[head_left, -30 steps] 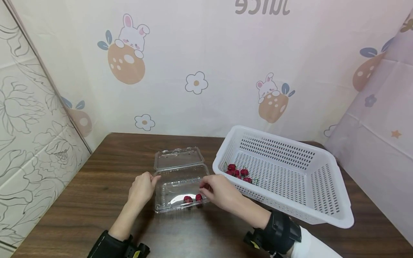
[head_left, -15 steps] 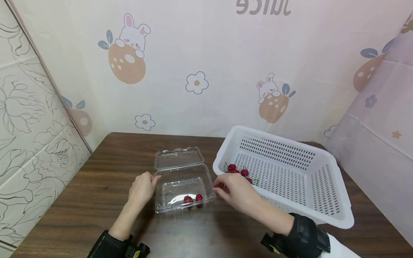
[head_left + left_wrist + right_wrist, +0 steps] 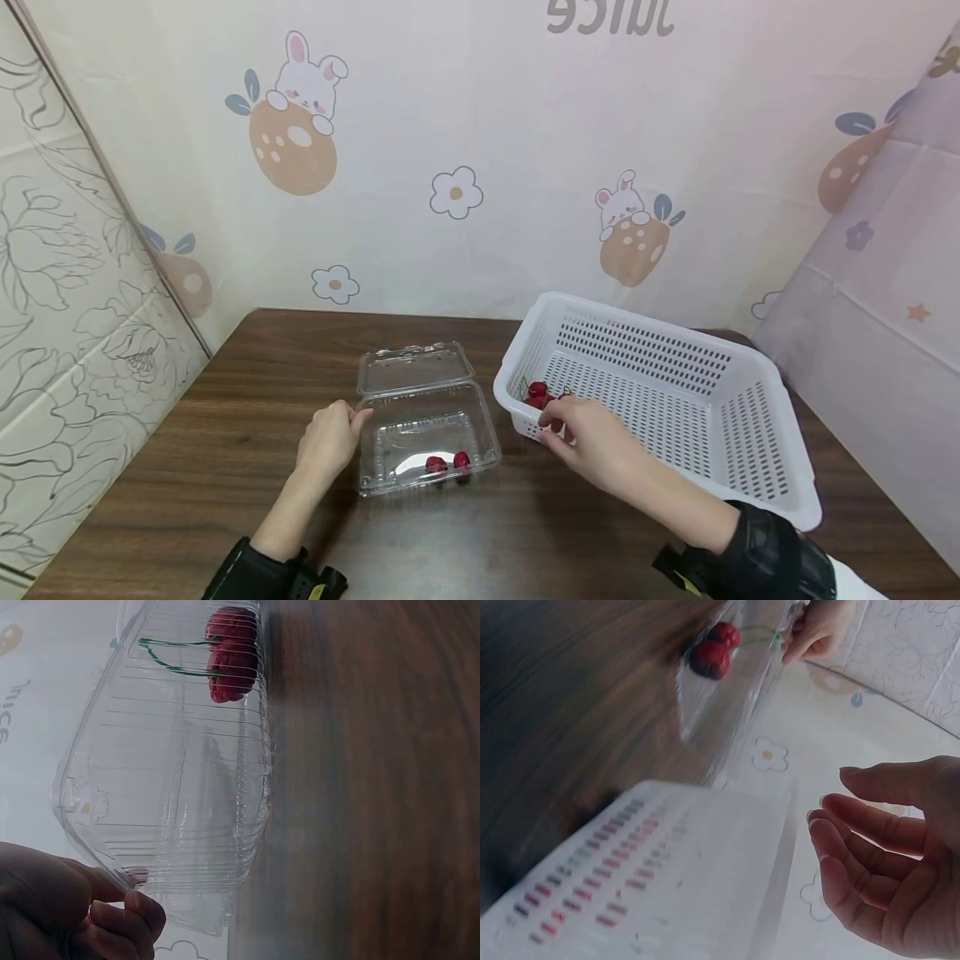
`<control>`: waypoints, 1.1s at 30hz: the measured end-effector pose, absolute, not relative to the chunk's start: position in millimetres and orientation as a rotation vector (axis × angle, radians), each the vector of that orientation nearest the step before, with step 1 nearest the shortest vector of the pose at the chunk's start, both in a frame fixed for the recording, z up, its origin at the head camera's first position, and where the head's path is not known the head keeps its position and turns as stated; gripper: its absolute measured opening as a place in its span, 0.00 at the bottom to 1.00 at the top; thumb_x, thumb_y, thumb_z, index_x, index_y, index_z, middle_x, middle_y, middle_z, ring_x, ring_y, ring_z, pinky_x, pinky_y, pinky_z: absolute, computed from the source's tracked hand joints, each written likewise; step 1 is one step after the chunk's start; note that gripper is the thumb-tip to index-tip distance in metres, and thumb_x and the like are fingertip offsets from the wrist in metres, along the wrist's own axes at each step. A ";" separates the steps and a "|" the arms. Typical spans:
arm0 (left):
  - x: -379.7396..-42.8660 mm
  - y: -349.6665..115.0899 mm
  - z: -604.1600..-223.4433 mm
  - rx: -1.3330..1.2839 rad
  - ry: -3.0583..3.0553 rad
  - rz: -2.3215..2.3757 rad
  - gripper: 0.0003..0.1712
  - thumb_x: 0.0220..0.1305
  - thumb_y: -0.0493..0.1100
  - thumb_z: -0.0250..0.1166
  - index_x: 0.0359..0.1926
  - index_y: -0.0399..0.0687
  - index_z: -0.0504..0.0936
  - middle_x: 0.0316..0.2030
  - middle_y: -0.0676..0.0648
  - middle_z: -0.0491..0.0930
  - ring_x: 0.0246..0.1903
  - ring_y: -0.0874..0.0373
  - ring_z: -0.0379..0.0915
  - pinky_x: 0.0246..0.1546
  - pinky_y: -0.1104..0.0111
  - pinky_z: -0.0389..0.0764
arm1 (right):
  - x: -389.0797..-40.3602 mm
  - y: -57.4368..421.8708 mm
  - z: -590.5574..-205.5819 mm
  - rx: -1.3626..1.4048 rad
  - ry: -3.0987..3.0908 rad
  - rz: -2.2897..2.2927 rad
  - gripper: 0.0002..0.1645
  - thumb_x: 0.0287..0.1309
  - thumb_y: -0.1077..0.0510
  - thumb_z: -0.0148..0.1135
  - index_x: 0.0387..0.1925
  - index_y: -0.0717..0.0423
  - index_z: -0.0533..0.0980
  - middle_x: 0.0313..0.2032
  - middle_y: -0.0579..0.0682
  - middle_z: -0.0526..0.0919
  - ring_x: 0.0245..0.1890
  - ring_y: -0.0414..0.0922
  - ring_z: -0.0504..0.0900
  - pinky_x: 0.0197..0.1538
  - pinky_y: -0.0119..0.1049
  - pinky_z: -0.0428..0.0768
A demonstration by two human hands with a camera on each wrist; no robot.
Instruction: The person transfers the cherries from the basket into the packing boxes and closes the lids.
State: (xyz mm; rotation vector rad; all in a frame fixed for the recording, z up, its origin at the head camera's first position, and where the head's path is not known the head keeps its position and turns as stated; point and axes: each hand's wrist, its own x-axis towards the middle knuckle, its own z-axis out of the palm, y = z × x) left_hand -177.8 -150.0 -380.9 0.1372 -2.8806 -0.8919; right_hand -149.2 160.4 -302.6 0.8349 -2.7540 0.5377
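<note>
A clear plastic clamshell container (image 3: pixel 420 433) lies on the table, its lid (image 3: pixel 416 368) folded back behind it. My left hand (image 3: pixel 327 440) pinches the container's left rim between thumb and fingers, plainly seen in the left wrist view. Two red cherries (image 3: pixel 461 460) with green stems sit in its front right part. Over the near left rim of a white perforated basket (image 3: pixel 797 467) is my right hand (image 3: pixel 600 446). Its fingers are loosely bent and hold nothing in the right wrist view. Several red cherries (image 3: pixel 537 390) lie in the basket's left corner, partly hidden by that hand.
A dark wood-grain table (image 3: pixel 187 450) carries everything. Behind it hangs a pale printed curtain (image 3: pixel 465 108), with a floral panel (image 3: pixel 82 333) on the left. The basket stands right of the container, a narrow strip of table between them.
My right hand has moved right, from the container's right edge to the basket's left rim, and now covers some of the cherries there. The left hand and container have stayed in place.
</note>
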 end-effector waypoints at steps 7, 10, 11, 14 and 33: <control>-177.2 -151.5 -380.4 0.137 -2.878 -0.914 0.17 0.61 0.47 0.56 0.26 0.34 0.74 0.16 0.47 0.69 0.15 0.55 0.66 0.13 0.65 0.66 | -154.4 173.3 -298.7 0.764 -2.778 0.447 0.08 0.43 0.62 0.67 0.29 0.59 0.78 0.27 0.49 0.79 0.23 0.40 0.73 0.27 0.30 0.73; -177.1 -151.5 -380.3 0.134 -2.876 -0.915 0.17 0.61 0.47 0.56 0.26 0.35 0.74 0.16 0.48 0.69 0.15 0.55 0.65 0.13 0.65 0.65 | -158.7 178.8 -298.6 0.720 -2.805 0.426 0.08 0.44 0.62 0.67 0.30 0.59 0.77 0.28 0.49 0.79 0.25 0.40 0.74 0.28 0.32 0.74; -177.1 -151.5 -380.2 0.135 -2.877 -0.920 0.17 0.62 0.47 0.56 0.26 0.35 0.74 0.16 0.48 0.69 0.15 0.55 0.65 0.13 0.65 0.65 | -160.4 180.6 -298.5 0.704 -2.816 0.429 0.09 0.45 0.61 0.66 0.30 0.59 0.77 0.28 0.50 0.78 0.25 0.41 0.74 0.28 0.33 0.74; -177.3 -151.3 -380.3 0.134 -2.874 -0.920 0.17 0.62 0.47 0.56 0.25 0.35 0.74 0.16 0.48 0.68 0.15 0.55 0.65 0.13 0.65 0.65 | -166.0 186.0 -298.3 0.647 -2.842 0.418 0.09 0.46 0.61 0.66 0.31 0.58 0.76 0.27 0.49 0.78 0.25 0.42 0.74 0.28 0.34 0.73; -178.6 -150.7 -382.1 0.125 -2.866 -0.891 0.17 0.61 0.47 0.57 0.26 0.35 0.75 0.17 0.47 0.70 0.17 0.53 0.67 0.15 0.62 0.68 | -188.1 211.6 -312.0 0.561 -2.897 0.331 0.10 0.46 0.61 0.64 0.30 0.63 0.75 0.26 0.53 0.77 0.27 0.48 0.76 0.29 0.40 0.74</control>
